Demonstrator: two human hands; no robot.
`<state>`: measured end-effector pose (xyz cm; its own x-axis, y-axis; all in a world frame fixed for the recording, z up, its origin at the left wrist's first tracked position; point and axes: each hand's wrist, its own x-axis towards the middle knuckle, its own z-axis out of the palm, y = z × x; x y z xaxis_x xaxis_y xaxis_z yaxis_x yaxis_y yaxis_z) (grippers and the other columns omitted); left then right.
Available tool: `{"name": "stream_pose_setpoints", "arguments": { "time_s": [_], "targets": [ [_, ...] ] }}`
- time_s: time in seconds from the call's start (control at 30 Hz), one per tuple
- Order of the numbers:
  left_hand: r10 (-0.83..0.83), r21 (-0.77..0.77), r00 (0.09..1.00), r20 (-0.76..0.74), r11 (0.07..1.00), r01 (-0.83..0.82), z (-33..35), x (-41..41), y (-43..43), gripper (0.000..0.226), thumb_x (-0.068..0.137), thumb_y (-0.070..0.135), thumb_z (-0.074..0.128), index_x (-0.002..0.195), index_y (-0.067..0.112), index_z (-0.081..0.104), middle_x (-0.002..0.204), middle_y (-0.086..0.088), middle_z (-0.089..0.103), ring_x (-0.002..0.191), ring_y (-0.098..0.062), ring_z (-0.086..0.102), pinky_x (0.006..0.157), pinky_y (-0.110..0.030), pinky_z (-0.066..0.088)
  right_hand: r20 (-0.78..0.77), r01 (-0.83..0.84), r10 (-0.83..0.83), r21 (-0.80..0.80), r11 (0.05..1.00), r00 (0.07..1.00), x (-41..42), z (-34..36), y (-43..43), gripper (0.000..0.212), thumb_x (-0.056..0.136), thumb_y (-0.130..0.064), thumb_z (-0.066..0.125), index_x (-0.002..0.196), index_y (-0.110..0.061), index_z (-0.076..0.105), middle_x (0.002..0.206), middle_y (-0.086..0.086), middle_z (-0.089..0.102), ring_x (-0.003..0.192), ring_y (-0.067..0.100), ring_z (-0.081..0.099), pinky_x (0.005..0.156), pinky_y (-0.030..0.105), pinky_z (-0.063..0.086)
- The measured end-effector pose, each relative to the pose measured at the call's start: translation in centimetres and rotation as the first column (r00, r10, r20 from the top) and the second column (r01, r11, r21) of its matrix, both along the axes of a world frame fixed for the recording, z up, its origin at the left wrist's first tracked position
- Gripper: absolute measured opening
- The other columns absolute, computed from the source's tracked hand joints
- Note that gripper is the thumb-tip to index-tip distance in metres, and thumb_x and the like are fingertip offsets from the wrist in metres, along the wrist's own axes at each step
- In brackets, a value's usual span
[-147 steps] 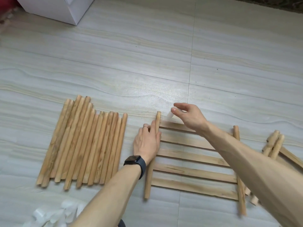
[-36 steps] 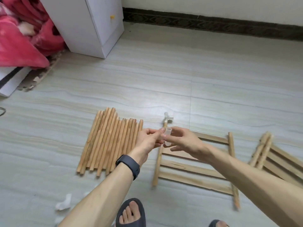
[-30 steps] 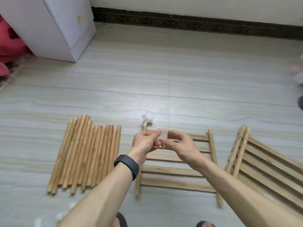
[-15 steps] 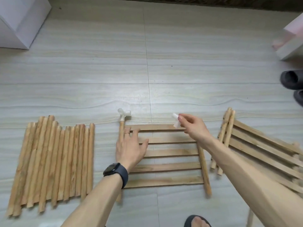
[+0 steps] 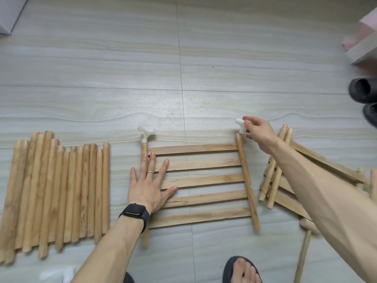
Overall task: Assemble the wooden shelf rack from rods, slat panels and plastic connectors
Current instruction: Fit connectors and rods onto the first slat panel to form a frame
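Stretching across the whole view, the pale tiled floor (image 5: pixel 224 58) carries all the parts. At nine o'clock from the middle lies a row of loose rods (image 5: pixel 57 190), side by side and touching, their ends pointing to twelve and six. In the middle lies the slat panel (image 5: pixel 204 180), five flat slats running from nine to three between two round side rods. At three o'clock of it a heap of more panels (image 5: pixel 306 170) lies crooked, partly hidden under the right forearm. The left hand (image 5: pixel 149 184) lies flat on the nine o'clock side of the slat panel, palm down, fingers straight and spread. The right hand (image 5: pixel 259 133) pinches a white connector (image 5: pixel 240 125) between thumb and fingertips, right at the twelve o'clock tip of the panel's three o'clock side rod; whether it is seated on that tip cannot be told. A second connector (image 5: pixel 145 132) sits on the twelve o'clock tip of the nine o'clock side rod.
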<state>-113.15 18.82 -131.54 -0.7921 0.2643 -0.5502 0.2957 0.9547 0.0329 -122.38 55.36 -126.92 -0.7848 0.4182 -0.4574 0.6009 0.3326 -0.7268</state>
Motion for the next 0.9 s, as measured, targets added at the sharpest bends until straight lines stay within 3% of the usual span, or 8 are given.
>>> {"name": "stream_pose_setpoints", "arguments": {
  "time_s": [0.23, 0.33, 0.4, 0.53, 0.63, 0.73, 0.83, 0.9],
  "targets": [
    [0.037, -0.026, 0.999, -0.02, 0.999, -0.037, -0.6, 0.2, 0.2, 0.084, 0.086, 0.083, 0.003, 0.139, 0.039, -0.045, 0.148, -0.006, -0.055, 0.132, -0.027, -0.055, 0.119, -0.063, -0.002, 0.088, -0.154, 0.152, 0.02, 0.988, 0.984, -0.8, -0.1, -0.8, 0.034, 0.106, -0.023, 0.047, 0.136, -0.018, 0.062, 0.127, -0.001, 0.057, 0.109, 0.015, 0.055, 0.097, 0.036, 0.052],
    [0.049, -0.049, 0.998, -0.031, 0.997, -0.051, -0.6, 0.2, 0.3, 0.084, 0.084, 0.084, -0.001, 0.136, 0.038, -0.049, 0.147, -0.006, -0.056, 0.133, -0.027, -0.055, 0.118, -0.065, -0.003, 0.133, -0.168, 0.164, 0.018, 0.986, 0.978, -1.2, -0.3, -0.8, 0.034, 0.105, -0.022, 0.045, 0.132, -0.017, 0.065, 0.099, -0.004, 0.059, 0.086, 0.015, 0.054, 0.083, 0.04, 0.054],
    [0.048, -0.057, 0.998, -0.041, 0.997, -0.051, -0.6, 0.2, 0.4, 0.084, 0.084, 0.083, -0.002, 0.137, 0.037, -0.048, 0.147, -0.007, -0.056, 0.134, -0.027, -0.054, 0.118, -0.065, -0.004, 0.157, -0.176, 0.17, 0.027, 0.984, 0.973, -1.3, -0.6, -0.9, 0.033, 0.104, -0.022, 0.045, 0.129, -0.015, 0.066, 0.084, -0.012, 0.052, 0.079, 0.008, 0.05, 0.08, 0.032, 0.05],
    [0.05, -0.069, 0.998, -0.042, 0.996, -0.052, -0.6, 0.4, 0.5, 0.085, 0.084, 0.083, -0.003, 0.14, 0.036, -0.046, 0.148, -0.008, -0.055, 0.136, -0.028, -0.052, 0.118, -0.064, -0.006, 0.14, -0.164, 0.161, 0.01, 0.986, 0.977, -0.6, -1.2, -0.9, 0.031, 0.105, -0.024, 0.046, 0.127, -0.017, 0.066, 0.108, -0.01, 0.058, 0.112, 0.013, 0.05, 0.106, 0.036, 0.043],
    [0.043, -0.072, 0.999, -0.032, 0.996, -0.045, -0.5, 0.2, 0.5, 0.084, 0.085, 0.082, -0.003, 0.141, 0.036, -0.045, 0.149, -0.008, -0.054, 0.137, -0.027, -0.051, 0.118, -0.065, -0.006, 0.11, -0.151, 0.151, -0.006, 0.989, 0.982, 0.1, -1.5, -0.8, 0.034, 0.106, -0.027, 0.046, 0.131, -0.016, 0.065, 0.105, -0.013, 0.059, 0.114, 0.014, 0.051, 0.111, 0.038, 0.042],
    [0.036, -0.07, 0.999, -0.024, 0.997, -0.037, -0.4, 0.2, 0.4, 0.084, 0.086, 0.082, -0.001, 0.142, 0.036, -0.044, 0.149, -0.008, -0.053, 0.137, -0.027, -0.051, 0.118, -0.065, -0.005, 0.103, -0.091, 0.096, -0.058, 0.994, 0.99, 0.9, -1.7, -0.4, 0.037, 0.106, -0.034, 0.046, 0.136, -0.021, 0.063, 0.122, -0.006, 0.059, 0.116, 0.018, 0.055, 0.105, 0.038, 0.047],
    [0.036, -0.068, 0.999, -0.021, 0.997, -0.037, -0.3, 0.2, 0.5, 0.084, 0.086, 0.082, -0.001, 0.142, 0.036, -0.043, 0.149, -0.007, -0.053, 0.136, -0.027, -0.051, 0.118, -0.065, -0.005, 0.092, 0.021, -0.007, -0.153, 0.988, 0.996, 1.9, -1.8, -0.3, 0.035, 0.105, -0.039, 0.05, 0.135, -0.027, 0.064, 0.118, -0.003, 0.062, 0.1, 0.017, 0.059, 0.089, 0.033, 0.051],
    [0.032, -0.07, 0.999, -0.014, 0.997, -0.033, -0.2, 0.1, 0.5, 0.084, 0.085, 0.083, 0.0, 0.142, 0.037, -0.043, 0.149, -0.007, -0.053, 0.136, -0.027, -0.052, 0.118, -0.065, -0.006, 0.04, 0.042, -0.037, -0.145, 0.989, 0.999, 2.6, -2.3, -0.6, 0.038, 0.105, -0.039, 0.051, 0.138, -0.024, 0.063, 0.121, -0.006, 0.062, 0.108, 0.016, 0.058, 0.097, 0.033, 0.049]
  ]
}}
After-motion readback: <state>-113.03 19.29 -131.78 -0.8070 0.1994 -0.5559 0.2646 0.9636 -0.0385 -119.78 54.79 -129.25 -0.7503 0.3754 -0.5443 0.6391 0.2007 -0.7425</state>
